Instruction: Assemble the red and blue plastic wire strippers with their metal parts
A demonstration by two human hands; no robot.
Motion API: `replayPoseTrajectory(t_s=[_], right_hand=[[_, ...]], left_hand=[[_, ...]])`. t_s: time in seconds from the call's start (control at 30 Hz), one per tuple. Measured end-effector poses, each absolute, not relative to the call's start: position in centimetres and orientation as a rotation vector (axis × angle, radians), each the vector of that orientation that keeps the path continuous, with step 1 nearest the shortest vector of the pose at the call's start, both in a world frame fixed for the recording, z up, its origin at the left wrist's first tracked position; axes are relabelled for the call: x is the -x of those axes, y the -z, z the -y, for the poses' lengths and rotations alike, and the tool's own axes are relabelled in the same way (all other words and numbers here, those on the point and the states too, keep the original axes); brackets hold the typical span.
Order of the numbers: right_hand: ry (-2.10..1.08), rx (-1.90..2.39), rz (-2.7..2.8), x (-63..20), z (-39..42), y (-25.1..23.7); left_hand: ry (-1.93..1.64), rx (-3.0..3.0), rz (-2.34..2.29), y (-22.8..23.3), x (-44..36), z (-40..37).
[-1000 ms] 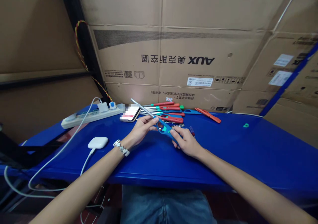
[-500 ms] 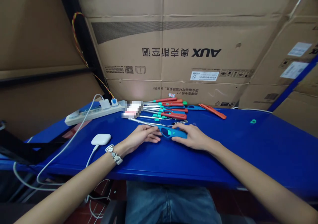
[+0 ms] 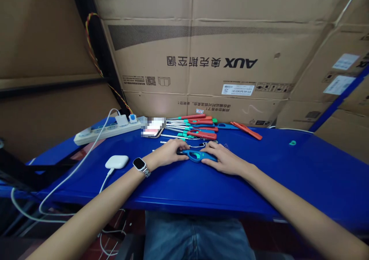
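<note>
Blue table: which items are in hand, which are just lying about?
In hand: blue lighter, held on the table by left hand and right hand.
Lying about: lighter pile, power strip, white charging case, small green part.

Both forearms reach forward from the near edge of the tabletop and angle inward, so the hands meet near its middle. The left hand (image 3: 168,152) lies palm down, knuckles up, fingers curled forward and to the right. Its wrist is straight and wears a watch (image 3: 140,164). The right hand (image 3: 223,159) also lies palm down, low on the tabletop, fingers stretched toward the left hand, fingertips close to it. The right forearm is bare.
</note>
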State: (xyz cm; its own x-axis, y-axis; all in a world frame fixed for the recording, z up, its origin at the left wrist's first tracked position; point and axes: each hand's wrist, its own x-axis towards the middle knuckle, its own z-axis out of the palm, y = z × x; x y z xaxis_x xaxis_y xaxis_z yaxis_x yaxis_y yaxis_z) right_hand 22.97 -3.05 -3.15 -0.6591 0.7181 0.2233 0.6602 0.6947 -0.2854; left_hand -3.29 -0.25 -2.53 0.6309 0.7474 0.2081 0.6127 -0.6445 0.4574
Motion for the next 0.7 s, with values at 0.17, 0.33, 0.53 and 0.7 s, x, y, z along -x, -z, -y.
replayPoseTrajectory(t_s=[0.17, 0.33, 0.53, 0.7], right_hand=[[-0.258, 1.013, 2.560, -23.0, 2.8, 3.5], [-0.260, 1.044, 2.383, -23.3, 2.3, 3.5], [-0.194, 1.133, 2.304, -23.8, 0.6, 2.6], [0.047, 1.241, 2.398, -23.2, -1.6, 1.7]], left_hand=[[-0.619, -2.427, -1.094, 3.4, 3.4, 0.3], [-0.667, -2.377, -1.059, 3.8, 3.7, 0.7], [-0.624, -2.678, -0.989, 3.6, 3.2, 1.7], [-0.538, -2.737, -0.971, 3.4, 2.8, 2.0]])
